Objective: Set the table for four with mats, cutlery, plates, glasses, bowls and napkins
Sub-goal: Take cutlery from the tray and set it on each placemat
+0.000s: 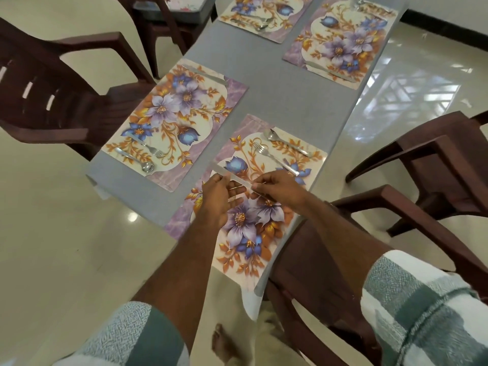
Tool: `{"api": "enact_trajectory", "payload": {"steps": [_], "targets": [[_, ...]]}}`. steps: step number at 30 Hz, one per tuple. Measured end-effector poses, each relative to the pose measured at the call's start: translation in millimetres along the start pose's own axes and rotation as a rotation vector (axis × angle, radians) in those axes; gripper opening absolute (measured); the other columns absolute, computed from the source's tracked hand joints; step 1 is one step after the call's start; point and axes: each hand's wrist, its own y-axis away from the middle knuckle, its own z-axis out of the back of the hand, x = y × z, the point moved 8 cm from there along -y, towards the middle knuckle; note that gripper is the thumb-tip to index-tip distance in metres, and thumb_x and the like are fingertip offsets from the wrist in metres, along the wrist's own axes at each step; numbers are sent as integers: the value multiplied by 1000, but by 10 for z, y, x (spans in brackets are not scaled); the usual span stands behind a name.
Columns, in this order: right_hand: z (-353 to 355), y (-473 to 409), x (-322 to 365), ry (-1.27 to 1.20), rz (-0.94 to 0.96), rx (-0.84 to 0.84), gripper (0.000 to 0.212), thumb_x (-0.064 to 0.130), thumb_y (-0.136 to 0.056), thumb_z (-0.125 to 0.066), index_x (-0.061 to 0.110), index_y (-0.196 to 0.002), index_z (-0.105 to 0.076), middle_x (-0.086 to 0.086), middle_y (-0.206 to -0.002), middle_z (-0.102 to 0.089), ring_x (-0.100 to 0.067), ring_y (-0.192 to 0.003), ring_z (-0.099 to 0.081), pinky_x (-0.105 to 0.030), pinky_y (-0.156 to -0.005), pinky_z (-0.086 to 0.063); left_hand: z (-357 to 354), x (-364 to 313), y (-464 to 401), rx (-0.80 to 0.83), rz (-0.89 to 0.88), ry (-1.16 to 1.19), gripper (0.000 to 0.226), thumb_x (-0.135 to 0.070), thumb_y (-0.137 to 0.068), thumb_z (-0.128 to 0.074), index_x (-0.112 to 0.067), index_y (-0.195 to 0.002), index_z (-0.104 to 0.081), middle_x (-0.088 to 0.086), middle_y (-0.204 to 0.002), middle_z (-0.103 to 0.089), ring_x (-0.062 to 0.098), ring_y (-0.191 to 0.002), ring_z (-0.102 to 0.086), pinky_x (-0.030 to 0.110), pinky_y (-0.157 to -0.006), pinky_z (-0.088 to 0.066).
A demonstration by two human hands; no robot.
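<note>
Both hands meet over the nearest floral mat [245, 220], holding one table knife [232, 178] between them. The right hand [277, 187] pinches the knife's handle end with closed fingers [257, 186], while the left hand [217, 196] is curled with its fingers against the blade part, supporting it from below. The knife hangs just above the mat, slanting from upper left to lower right, its blade tip over the blue flower bud.

On the same mat, farther from the person, a fork [274, 158] and a spoon [286, 142] lie side by side, apart from the knife.

The grey surface [264, 83] carries three more floral mats. The left mat [174, 120] has a knife [204, 73] along its far edge and a fork [146, 146] and spoon [134, 159] near its close edge. The far right mat [340, 40] shows a knife [330, 72] at its near edge. The far left mat [264, 14] holds cutlery too small to tell apart.

Dark brown plastic chairs [52, 83] stand around the surface on a glossy tiled floor [52, 220].
</note>
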Motion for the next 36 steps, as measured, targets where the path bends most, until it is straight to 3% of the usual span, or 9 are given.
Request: {"api": "enact_trajectory", "payload": {"steps": [3,7,11,17,23,27,30,34,36], "targets": [[-197,148,-25,-43,-34,8,12,3,-93,-67,-4,-99,-74,-27,-85,-72,-22,-71,-64,-29,-61,-52,184,125,96,31,10,-37,20,-21,-106,-47,-16,-94,-62,5,-81,-69,19,-76,-70,34,-68,-56],[-561,388,4,267,34,55,9,-2,-83,-72,7,-83,-74,-1,-68,-71,-3,-60,-59,-26,-59,-49,573,345,261,-22,24,-31,7,-10,-98,-62,-13,-92,-65,7,-83,-70,18,-71,-66,26,-54,-51],[-840,581,-27,450,82,49,3,-1,-77,-77,-2,-80,-76,-15,-78,-73,-7,-70,-57,-31,-69,-47,997,549,388,-128,6,-10,14,-3,-90,-65,-17,-94,-65,7,-81,-72,14,-67,-66,23,-53,-47],[-1087,795,-178,681,-11,86,7,15,-83,-73,18,-83,-80,13,-68,-67,0,-64,-59,-20,-61,-44,1537,797,520,-211,14,6,12,-5,-89,-67,-6,-100,-71,6,-80,-73,12,-62,-68,27,-57,-51],[-1245,840,-173,714,1,-12,11,12,-84,-71,15,-88,-81,-1,-82,-76,-15,-74,-68,-27,-70,-52,1664,859,616,-150,36,-145,10,-5,-87,-67,-15,-90,-70,5,-85,-74,15,-63,-67,30,-63,-47],[-1408,852,-125,1000,114,-84,11,13,-87,-59,11,-87,-70,-9,-89,-69,-29,-85,-65,-30,-69,-43,1708,878,601,-191,31,-220,5,-13,-88,-73,-17,-88,-69,6,-88,-74,17,-65,-67,28,-56,-47],[-1629,888,-145,1147,242,-57,14,17,-91,-60,9,-101,-67,-13,-100,-64,-33,-93,-64,-38,-74,-50,1724,893,607,-227,18,-278,10,-15,-87,-76,-18,-83,-67,5,-87,-73,17,-64,-67,27,-51,-49],[-1705,910,-136,1043,241,-102,27,32,-96,-55,12,-105,-71,-10,-104,-63,-28,-94,-61,-37,-76,-50,1765,960,611,-243,40,-262,10,-15,-86,-77,-16,-86,-67,6,-88,-74,17,-67,-71,30,-56,-54],[-1707,918,-150,997,203,-108,28,29,-97,-54,13,-107,-75,-9,-103,-64,-26,-95,-61,-36,-78,-48,1794,985,613,-255,47,-245,11,-13,-86,-77,-15,-89,-67,7,-90,-74,20,-71,-74,29,-55,-54]]}}
